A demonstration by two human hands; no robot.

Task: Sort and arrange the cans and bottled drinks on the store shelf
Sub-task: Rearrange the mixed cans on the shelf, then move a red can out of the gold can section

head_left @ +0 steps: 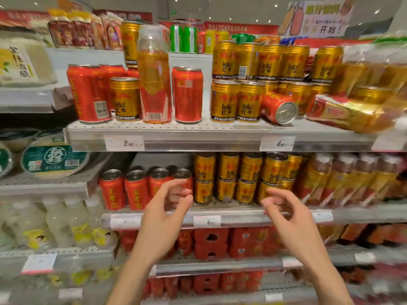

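Bare and holding nothing, my left hand (169,203) and right hand (284,213) hover apart, fingers loosely curled, before the lower shelf (220,219). Higher up, a toppled red can (278,107) among gold cans (237,102) could roll off if nudged.

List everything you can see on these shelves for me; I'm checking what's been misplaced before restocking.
Tall red cans: about five, red, upper shelf left and centre.
Lone gold can: one, gold, among those red cans.
Bottle: one, clear with amber drink, upright beside the lone gold can.
Gold cans: many, stacked, upper shelf right.
Tipped red can: one, lying on its side among the gold cans.
Lying bottle: one, amber, upper shelf far right.
Lower red cans: about four visible.
Lower gold cans: stacked, middle shelf.
Left hand: empty, by the red cans.
Right hand: empty.
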